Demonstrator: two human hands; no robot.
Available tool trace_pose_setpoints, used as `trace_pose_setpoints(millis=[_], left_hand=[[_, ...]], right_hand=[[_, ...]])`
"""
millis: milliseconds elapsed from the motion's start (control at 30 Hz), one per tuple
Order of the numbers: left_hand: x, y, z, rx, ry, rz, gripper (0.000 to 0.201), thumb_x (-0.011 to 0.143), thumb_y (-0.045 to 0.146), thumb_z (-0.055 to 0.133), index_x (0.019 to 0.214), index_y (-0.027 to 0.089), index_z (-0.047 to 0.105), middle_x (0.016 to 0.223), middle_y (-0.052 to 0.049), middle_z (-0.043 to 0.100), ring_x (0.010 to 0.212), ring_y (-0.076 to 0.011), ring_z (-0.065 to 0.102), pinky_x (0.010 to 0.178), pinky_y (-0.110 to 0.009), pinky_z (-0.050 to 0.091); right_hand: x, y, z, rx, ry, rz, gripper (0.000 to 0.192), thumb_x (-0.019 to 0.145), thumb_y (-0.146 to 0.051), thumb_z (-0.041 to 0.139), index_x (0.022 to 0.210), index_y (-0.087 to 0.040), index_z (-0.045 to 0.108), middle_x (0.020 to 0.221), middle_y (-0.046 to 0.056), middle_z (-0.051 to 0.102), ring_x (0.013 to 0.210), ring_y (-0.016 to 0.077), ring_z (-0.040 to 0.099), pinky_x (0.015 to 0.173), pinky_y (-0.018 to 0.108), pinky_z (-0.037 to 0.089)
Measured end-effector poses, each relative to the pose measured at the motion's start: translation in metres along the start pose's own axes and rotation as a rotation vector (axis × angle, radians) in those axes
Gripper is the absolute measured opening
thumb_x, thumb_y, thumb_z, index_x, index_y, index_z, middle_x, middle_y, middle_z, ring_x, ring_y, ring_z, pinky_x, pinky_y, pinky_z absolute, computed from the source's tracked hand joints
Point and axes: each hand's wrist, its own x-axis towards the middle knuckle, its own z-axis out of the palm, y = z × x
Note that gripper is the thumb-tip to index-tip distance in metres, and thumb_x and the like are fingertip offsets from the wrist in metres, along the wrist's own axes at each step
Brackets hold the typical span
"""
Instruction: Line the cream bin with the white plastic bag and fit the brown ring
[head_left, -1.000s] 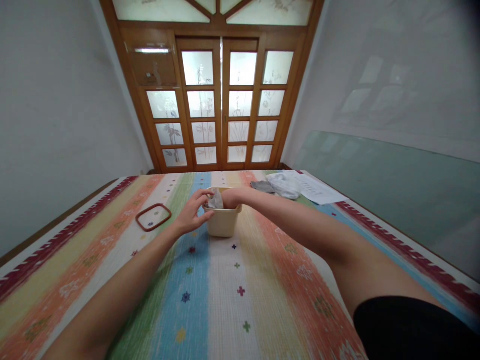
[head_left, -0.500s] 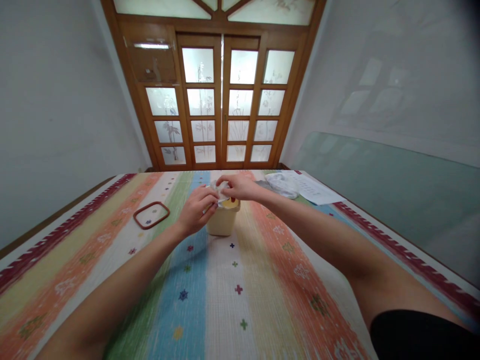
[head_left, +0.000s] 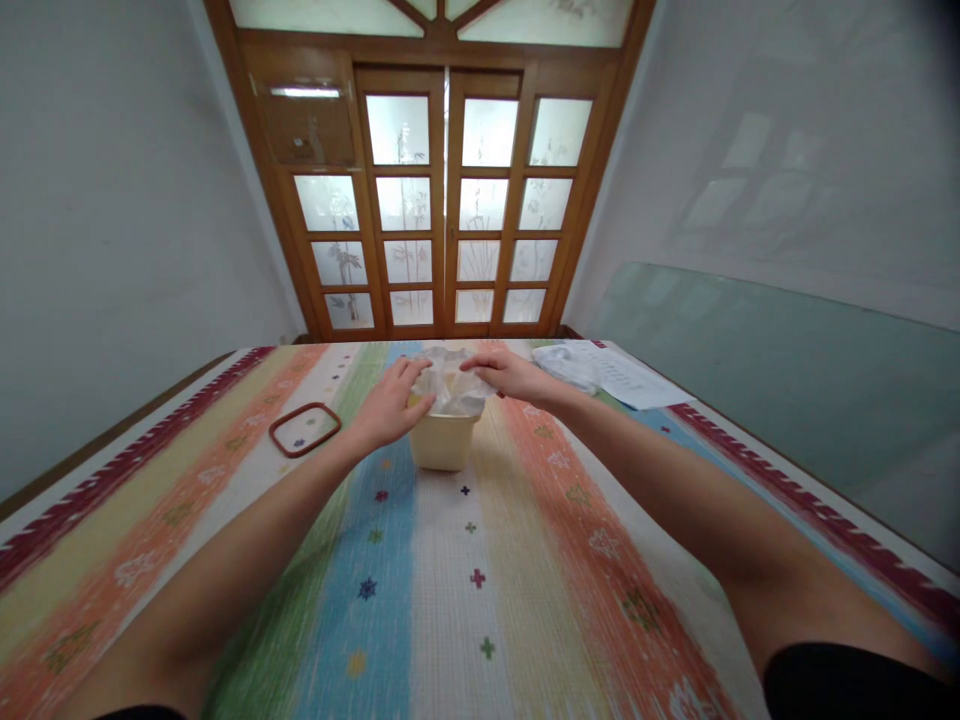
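Note:
A small cream plastic bin [head_left: 442, 442] stands upright on the table in front of me. Spread across its mouth is a thin, clear plastic bag [head_left: 456, 390], loosely bunched and rising above the rim. My left hand [head_left: 394, 402] grips the bag's left edge between thumb and fingers, beside the bin's upper left side. On the other side, my right hand [head_left: 506, 374] pinches the right part of the bag; its thumb is mostly hidden. A reddish-brown rounded frame [head_left: 304, 430] lies flat on the cloth, left of my left hand.
A striped, multicoloured tablecloth [head_left: 442, 600] covers the table. Crumpled clear plastic [head_left: 564, 368] and printed paper sheets [head_left: 637, 380] lie at the far right. Wooden glazed doors [head_left: 446, 200] stand behind the table, and a pale green panel [head_left: 750, 350] runs along its right.
My hands have moved apart, the right one to the right. The plastic bag, bunched between my fingers before, is now spread wider over the bin's mouth.

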Motion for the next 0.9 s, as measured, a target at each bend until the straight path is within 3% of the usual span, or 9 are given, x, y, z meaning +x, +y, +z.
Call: trace_pose_setpoints(millis=[100,267,433,533,600,767,900], left_hand=[[0.005,-0.012,0.004,0.009,0.057,-0.155,0.05,0.092,0.033,0.061,0.14,0.02,0.055,0.116,-0.011,0.058,0.104,-0.0246,0.063,0.095,-0.041,0.053],[0.012,-0.026,0.004,0.07,-0.028,-0.203,0.029,0.091,0.032,0.06,0.116,0.022,0.071,0.096,-0.006,0.058,0.085,-0.0216,0.062,0.085,-0.038,0.051],[0.021,-0.031,-0.001,0.153,-0.107,-0.206,0.039,0.087,0.028,0.062,0.125,0.023,0.069,0.091,-0.006,0.062,0.085,-0.0245,0.062,0.079,-0.037,0.047],[0.028,-0.028,-0.004,0.232,-0.143,-0.175,0.024,0.087,0.026,0.062,0.107,0.022,0.074,0.089,-0.007,0.063,0.083,-0.0254,0.061,0.076,-0.036,0.046],[0.031,-0.025,-0.007,0.258,-0.092,-0.146,0.014,0.088,0.025,0.061,0.094,0.021,0.073,0.088,-0.007,0.063,0.083,-0.0249,0.06,0.075,-0.036,0.046],[0.03,-0.03,-0.01,0.096,0.142,-0.149,0.014,0.093,0.028,0.057,0.088,0.019,0.066,0.095,-0.007,0.059,0.09,-0.0223,0.059,0.08,-0.035,0.049],[0.018,-0.038,-0.013,-0.067,0.214,-0.139,0.023,0.097,0.03,0.051,0.078,0.019,0.059,0.099,-0.007,0.06,0.098,-0.022,0.058,0.091,-0.038,0.049]], right_hand=[[-0.007,0.006,-0.001,0.062,0.011,0.04,0.038,0.102,-0.025,0.047,0.132,-0.014,0.068,0.082,0.003,0.062,0.058,0.0074,0.042,0.052,0.02,0.033],[-0.012,0.018,0.001,0.077,0.023,0.058,0.042,0.102,-0.028,0.051,0.139,-0.015,0.065,0.096,0.005,0.067,0.064,0.0083,0.047,0.056,0.019,0.035],[-0.009,0.032,0.005,0.018,0.049,0.018,0.039,0.099,-0.023,0.053,0.135,-0.014,0.067,0.119,0.01,0.068,0.09,0.0156,0.062,0.081,0.026,0.05],[-0.008,0.036,0.007,0.019,0.02,-0.071,0.037,0.094,-0.016,0.052,0.126,-0.013,0.071,0.12,0.009,0.069,0.103,0.0194,0.064,0.093,0.029,0.049],[-0.008,0.039,0.008,0.01,-0.035,-0.116,0.037,0.091,-0.015,0.052,0.122,-0.012,0.072,0.111,0.009,0.071,0.099,0.0199,0.065,0.092,0.029,0.049],[-0.009,0.045,0.01,-0.072,-0.074,-0.135,0.032,0.088,-0.019,0.055,0.113,-0.01,0.074,0.101,0.007,0.072,0.093,0.0201,0.065,0.082,0.026,0.048],[-0.008,0.048,0.012,-0.094,0.006,-0.073,0.03,0.093,-0.021,0.053,0.114,-0.014,0.074,0.11,0.005,0.072,0.1,0.0208,0.066,0.085,0.026,0.048]])
